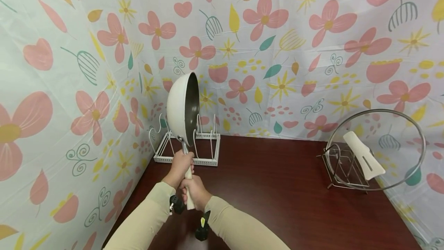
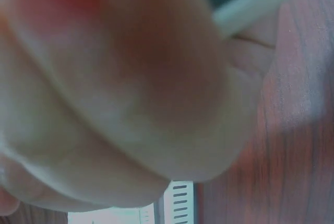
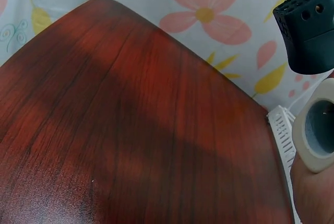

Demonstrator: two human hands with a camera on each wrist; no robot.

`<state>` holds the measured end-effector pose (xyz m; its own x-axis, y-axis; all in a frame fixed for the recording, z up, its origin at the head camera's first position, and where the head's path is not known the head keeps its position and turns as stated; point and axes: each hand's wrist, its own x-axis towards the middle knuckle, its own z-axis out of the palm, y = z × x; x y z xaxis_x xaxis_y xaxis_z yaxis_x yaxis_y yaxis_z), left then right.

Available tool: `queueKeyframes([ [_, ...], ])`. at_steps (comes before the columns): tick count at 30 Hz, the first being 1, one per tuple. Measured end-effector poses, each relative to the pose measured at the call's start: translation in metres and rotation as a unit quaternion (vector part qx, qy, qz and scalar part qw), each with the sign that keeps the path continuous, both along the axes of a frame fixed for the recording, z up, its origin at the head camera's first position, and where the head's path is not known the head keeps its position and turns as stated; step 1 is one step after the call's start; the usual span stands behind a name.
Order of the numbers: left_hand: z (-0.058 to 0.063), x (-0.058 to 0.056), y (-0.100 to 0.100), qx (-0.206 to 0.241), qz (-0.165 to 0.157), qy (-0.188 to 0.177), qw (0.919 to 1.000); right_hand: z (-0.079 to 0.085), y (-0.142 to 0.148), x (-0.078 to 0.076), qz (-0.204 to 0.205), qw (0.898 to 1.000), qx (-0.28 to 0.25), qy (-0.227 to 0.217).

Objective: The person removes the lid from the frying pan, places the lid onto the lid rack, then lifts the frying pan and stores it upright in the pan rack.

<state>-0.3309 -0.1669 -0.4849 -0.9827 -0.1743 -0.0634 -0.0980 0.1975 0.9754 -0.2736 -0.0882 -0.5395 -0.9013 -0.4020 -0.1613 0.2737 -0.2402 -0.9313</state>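
Observation:
A deep pan point(image 1: 177, 105), cream-white outside and dark inside, is tipped up on its side over a white wire rack point(image 1: 186, 161) at the back left. My left hand point(image 1: 181, 167) grips the cream handle point(image 1: 190, 200) close to the pan. Lower down, my right hand point(image 1: 197, 193) holds the same handle near its end. The left wrist view is mostly filled by blurred curled fingers point(image 2: 130, 93). At the right edge of the right wrist view, the handle's round end shows beside part of the hand point(image 3: 315, 195). Whether the pan touches the rack is hard to tell.
A glass lid point(image 1: 421, 138) with a cream grip stands in a dark wire holder point(image 1: 347, 165) on the right. Flower-patterned sheeting point(image 1: 263, 68) hangs behind and to the left of the dark red wooden table point(image 1: 270, 173). Black cameras point(image 1: 202, 233) are strapped at both wrists.

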Motion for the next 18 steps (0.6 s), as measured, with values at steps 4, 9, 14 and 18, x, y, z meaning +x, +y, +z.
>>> queueKeyframes([
  [4,-0.003,-0.001,0.0,-0.001,0.004,-0.007,1.0,-0.004,0.0,-0.001,0.001,1.0,0.001,-0.006],
  [9,-0.009,-0.001,-0.001,-0.003,0.006,-0.015,0.9999,-0.009,0.0,-0.002,0.003,1.0,-0.003,-0.012],
  [14,-0.015,-0.002,-0.001,-0.004,0.002,-0.024,0.9997,-0.014,0.0,-0.001,0.003,1.0,-0.002,-0.024],
  [18,-0.019,-0.003,-0.001,-0.008,0.002,-0.027,0.9996,-0.016,-0.001,-0.001,0.001,1.0,-0.003,-0.031],
])
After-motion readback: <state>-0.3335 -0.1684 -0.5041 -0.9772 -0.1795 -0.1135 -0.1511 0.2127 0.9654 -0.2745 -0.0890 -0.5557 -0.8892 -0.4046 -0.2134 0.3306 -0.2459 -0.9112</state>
